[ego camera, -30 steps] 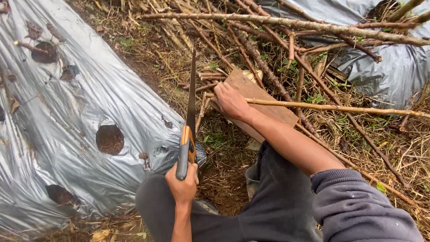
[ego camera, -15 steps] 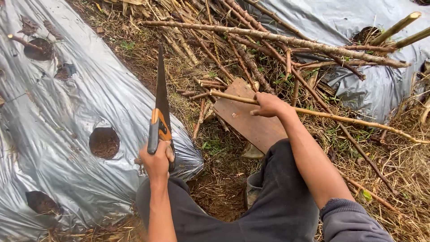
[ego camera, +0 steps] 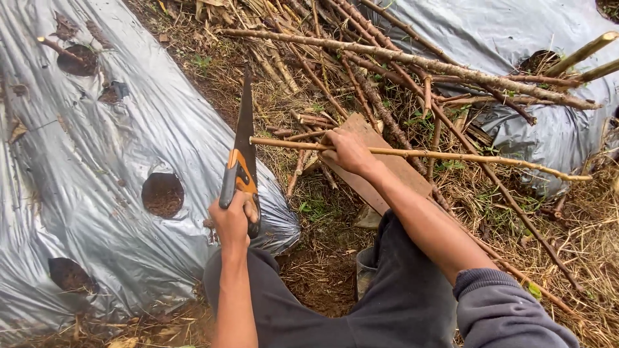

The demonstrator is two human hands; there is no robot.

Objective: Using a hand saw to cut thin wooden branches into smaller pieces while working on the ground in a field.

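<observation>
Your left hand (ego camera: 231, 219) is wrapped tight around the orange-and-black grip of a hand saw (ego camera: 241, 154), blade pointing up and away, clear of the wood. Your right hand (ego camera: 348, 149) is closed over a thin pale stick (ego camera: 451, 154), pinning it across a flat wooden board (ego camera: 387, 169) that lies on the ground between the two beds.

To cut well, as I judge it: keep the stick pressed flat to the board, set the teeth just beside your knuckles on the free end, and start with light strokes so the blade does not skip toward your fingers.

The stick is slender, straw-coloured and fairly straight, running level from its cut end near the saw out to the right. Silver plastic mulch sheeting (ego camera: 97, 193) with round planting holes flanks a heap of cut branches (ego camera: 412, 61).
</observation>
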